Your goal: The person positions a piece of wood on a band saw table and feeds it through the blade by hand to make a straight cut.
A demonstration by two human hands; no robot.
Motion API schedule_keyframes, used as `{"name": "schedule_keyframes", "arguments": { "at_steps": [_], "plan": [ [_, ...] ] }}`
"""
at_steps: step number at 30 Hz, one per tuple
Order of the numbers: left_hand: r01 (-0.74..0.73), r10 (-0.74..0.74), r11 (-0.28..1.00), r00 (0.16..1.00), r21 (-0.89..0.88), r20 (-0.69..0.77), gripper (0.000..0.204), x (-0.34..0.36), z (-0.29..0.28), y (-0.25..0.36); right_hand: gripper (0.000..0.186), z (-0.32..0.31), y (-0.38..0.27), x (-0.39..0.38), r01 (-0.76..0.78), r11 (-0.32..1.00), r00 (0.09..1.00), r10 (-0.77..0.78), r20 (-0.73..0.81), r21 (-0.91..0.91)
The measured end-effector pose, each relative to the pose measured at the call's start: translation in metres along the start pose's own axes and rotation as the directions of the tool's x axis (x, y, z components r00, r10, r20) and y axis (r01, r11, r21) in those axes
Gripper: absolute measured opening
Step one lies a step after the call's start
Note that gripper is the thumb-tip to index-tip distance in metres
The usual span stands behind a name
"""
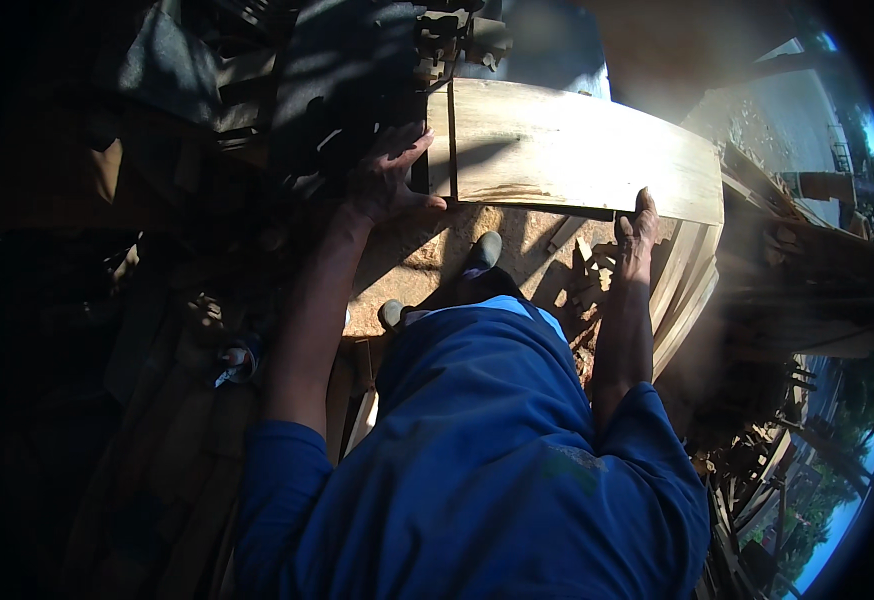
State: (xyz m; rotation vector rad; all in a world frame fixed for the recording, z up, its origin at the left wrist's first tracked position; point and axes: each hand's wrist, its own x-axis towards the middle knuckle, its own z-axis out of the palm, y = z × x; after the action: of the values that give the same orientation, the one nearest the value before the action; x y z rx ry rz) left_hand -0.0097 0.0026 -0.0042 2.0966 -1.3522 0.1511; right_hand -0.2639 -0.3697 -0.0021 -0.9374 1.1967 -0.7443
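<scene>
A wide, pale wooden board lies crosswise in front of me, brightly sunlit with a shadow over its left part. Beside its left end is a narrow wooden piece, divided from the board by a dark gap. My left hand is at the outer side of that narrow piece, thumb and fingers spread apart. My right hand grips the board's near edge toward the right, thumb up on the edge; its other fingers are mostly hidden.
Long wooden planks stand below the board's right end. Wood scraps litter the sunlit ground by my shoes. Grey sheets lie at the far left in shadow. A small can-like object sits to my left.
</scene>
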Motion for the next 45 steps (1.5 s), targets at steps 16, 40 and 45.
{"name": "schedule_keyframes", "arguments": {
  "at_steps": [16, 40, 45],
  "plan": [
    [0.006, -0.006, 1.0, 1.0, 0.007, 0.031, 0.105, 0.004, -0.002, 0.005, 0.053, -0.012, 0.002, 0.031, -0.018, 0.999, 0.999, 0.017, 0.031, 0.03],
    [0.008, -0.008, 0.998, 1.0, 0.066, -0.001, 0.104, 0.012, 0.0, 0.01, 0.051, -0.019, 0.002, 0.051, 0.014, 0.998, 0.996, -0.02, 0.091, 0.064],
    [0.011, -0.011, 0.995, 1.0, 0.098, -0.002, 0.104, 0.009, -0.006, 0.012, 0.052, -0.006, 0.001, 0.04, -0.001, 0.999, 0.997, -0.004, 0.081, 0.052]
  ]
}}
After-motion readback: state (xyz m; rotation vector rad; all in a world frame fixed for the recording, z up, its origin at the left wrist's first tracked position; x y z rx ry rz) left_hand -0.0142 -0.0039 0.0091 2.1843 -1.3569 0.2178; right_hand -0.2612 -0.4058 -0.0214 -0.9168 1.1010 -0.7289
